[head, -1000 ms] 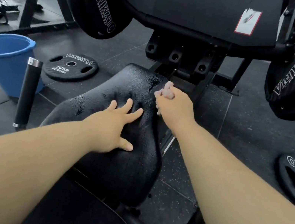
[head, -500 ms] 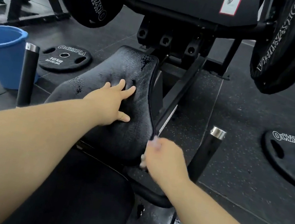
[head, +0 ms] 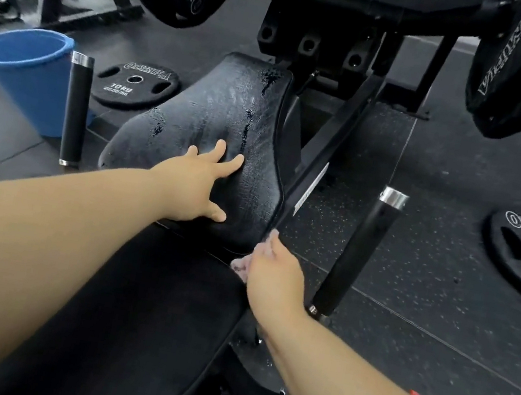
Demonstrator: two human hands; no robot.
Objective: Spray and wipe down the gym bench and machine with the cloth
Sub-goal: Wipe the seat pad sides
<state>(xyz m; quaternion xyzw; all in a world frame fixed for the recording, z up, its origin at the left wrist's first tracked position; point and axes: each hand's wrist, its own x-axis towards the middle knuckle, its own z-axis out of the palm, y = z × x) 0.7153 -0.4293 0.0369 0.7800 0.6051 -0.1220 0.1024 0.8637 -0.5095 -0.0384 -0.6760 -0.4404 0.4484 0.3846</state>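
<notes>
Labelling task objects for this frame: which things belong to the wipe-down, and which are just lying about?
Job: cloth, gripped by right hand; pad, wet, left hand flat on it.
Lying about: left plate and right plate on floor; bucket, use unclear.

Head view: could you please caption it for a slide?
Left hand flat on the wet seat pad; right hand holds a cloth at its edge.
</notes>
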